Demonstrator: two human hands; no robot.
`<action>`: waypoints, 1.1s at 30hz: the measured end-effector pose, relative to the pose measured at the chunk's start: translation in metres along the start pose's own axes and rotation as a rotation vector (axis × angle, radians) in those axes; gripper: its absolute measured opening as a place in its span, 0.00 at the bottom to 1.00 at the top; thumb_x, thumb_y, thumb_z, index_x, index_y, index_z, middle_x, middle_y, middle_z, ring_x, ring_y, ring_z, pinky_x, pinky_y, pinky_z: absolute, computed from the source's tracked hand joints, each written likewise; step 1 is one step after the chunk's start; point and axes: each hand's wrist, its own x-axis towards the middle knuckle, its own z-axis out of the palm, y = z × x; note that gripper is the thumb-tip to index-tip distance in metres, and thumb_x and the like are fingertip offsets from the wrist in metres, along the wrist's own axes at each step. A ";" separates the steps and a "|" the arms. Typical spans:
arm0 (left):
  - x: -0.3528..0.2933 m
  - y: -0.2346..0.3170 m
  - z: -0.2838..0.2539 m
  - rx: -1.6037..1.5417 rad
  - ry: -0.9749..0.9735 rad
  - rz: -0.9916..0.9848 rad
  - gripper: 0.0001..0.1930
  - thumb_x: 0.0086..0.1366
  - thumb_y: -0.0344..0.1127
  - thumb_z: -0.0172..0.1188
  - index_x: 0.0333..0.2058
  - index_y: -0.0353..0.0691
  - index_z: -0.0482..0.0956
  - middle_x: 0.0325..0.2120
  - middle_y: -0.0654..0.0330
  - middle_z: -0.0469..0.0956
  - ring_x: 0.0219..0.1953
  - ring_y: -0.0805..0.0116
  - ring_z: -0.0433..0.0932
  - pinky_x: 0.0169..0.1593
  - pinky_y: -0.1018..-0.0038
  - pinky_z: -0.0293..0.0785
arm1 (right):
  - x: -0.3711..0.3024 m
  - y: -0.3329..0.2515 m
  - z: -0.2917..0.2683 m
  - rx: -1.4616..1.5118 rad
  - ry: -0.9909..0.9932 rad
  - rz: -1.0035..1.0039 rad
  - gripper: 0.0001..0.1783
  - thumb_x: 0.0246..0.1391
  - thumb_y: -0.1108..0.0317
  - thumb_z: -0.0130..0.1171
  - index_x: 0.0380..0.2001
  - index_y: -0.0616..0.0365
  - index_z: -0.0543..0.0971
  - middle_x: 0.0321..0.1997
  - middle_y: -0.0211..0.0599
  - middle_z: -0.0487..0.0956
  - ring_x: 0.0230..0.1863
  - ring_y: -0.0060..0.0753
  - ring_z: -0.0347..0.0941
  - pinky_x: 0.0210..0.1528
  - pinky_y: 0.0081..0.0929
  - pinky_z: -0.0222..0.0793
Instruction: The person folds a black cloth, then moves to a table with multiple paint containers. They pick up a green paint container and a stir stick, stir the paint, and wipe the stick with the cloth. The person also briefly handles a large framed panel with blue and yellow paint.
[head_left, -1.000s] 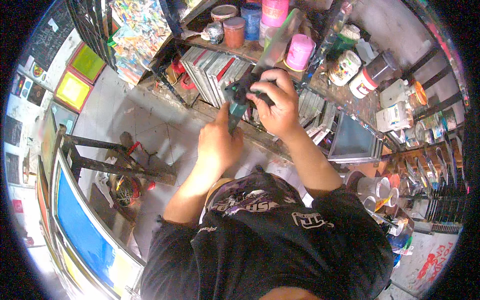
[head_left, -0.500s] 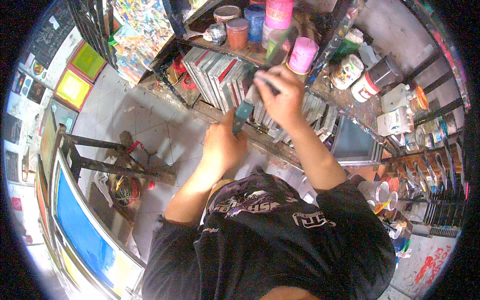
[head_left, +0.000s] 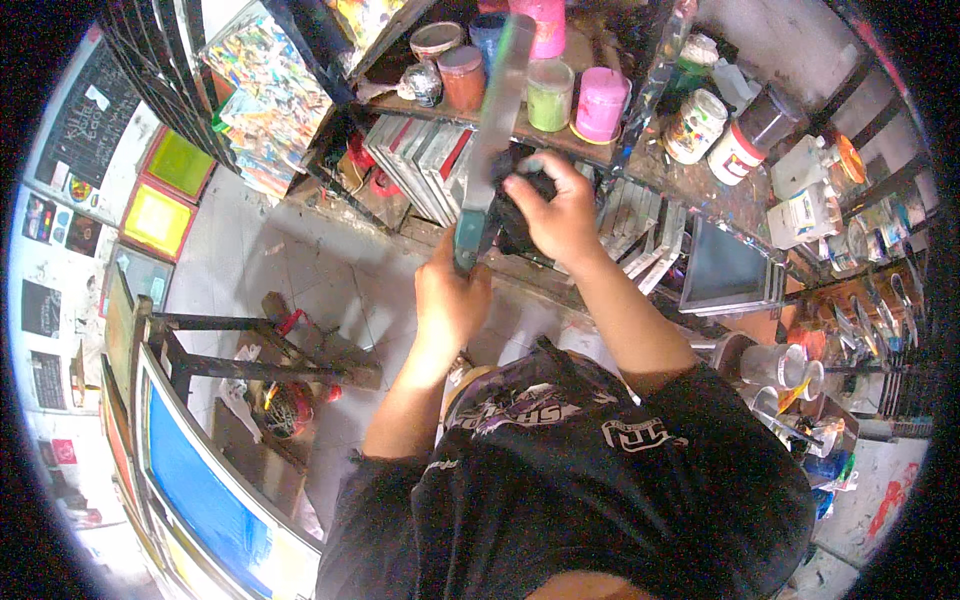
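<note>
My left hand [head_left: 452, 300] is closed round the teal handle of a long tool with a flat pale blade [head_left: 492, 135]. The blade points up and away, over the front of the shelf, and looks smeared by motion near its tip. Bunched in my right hand [head_left: 562, 215] is a black cloth [head_left: 518, 205], just to the right of the blade's lower part. Whether the cloth touches the blade I cannot tell. Past the blade tip stand a green paint jar [head_left: 550, 98] and a pink tub [head_left: 602, 105] on the shelf.
Framed screens [head_left: 420, 175] stand upright on the lower shelf. Jars and bottles [head_left: 695, 125] crowd the shelf at right. A blue-faced framed screen [head_left: 200, 460] leans at left by a dark wooden stand [head_left: 240, 322]. Clear plastic cups [head_left: 775, 365] are beside my right elbow.
The blade now stands more upright and shows at full length. My right hand has moved lower with the black cloth, which is now plainly visible. The view has shifted slightly.
</note>
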 end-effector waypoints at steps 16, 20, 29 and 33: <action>0.002 -0.017 0.005 -0.034 -0.061 0.240 0.28 0.46 0.25 0.50 0.50 0.29 0.59 0.21 0.40 0.72 0.26 0.45 0.75 0.28 0.63 0.71 | 0.008 -0.012 0.009 0.717 -0.103 0.429 0.07 0.44 0.72 0.58 0.28 0.63 0.75 0.26 0.31 0.76 0.27 0.22 0.72 0.32 0.21 0.68; -0.009 -0.023 -0.001 -0.020 -0.136 0.169 0.29 0.46 0.25 0.50 0.51 0.32 0.59 0.23 0.40 0.72 0.27 0.46 0.75 0.29 0.64 0.71 | 0.020 -0.019 -0.004 0.728 -0.061 0.356 0.08 0.41 0.69 0.60 0.26 0.60 0.76 0.25 0.28 0.76 0.25 0.21 0.70 0.32 0.22 0.66; -0.037 -0.035 -0.025 0.034 -0.244 0.119 0.28 0.47 0.25 0.50 0.51 0.35 0.61 0.24 0.43 0.73 0.30 0.48 0.76 0.32 0.66 0.71 | 0.045 -0.022 -0.039 0.722 0.000 0.444 0.10 0.37 0.68 0.63 0.26 0.59 0.76 0.25 0.30 0.76 0.23 0.23 0.71 0.26 0.22 0.66; -0.045 -0.039 -0.033 0.057 -0.232 0.199 0.28 0.47 0.25 0.50 0.51 0.35 0.61 0.22 0.43 0.73 0.27 0.49 0.76 0.31 0.67 0.71 | 0.048 -0.030 -0.048 0.770 0.021 0.378 0.11 0.38 0.67 0.64 0.27 0.60 0.76 0.24 0.30 0.75 0.23 0.25 0.71 0.27 0.23 0.66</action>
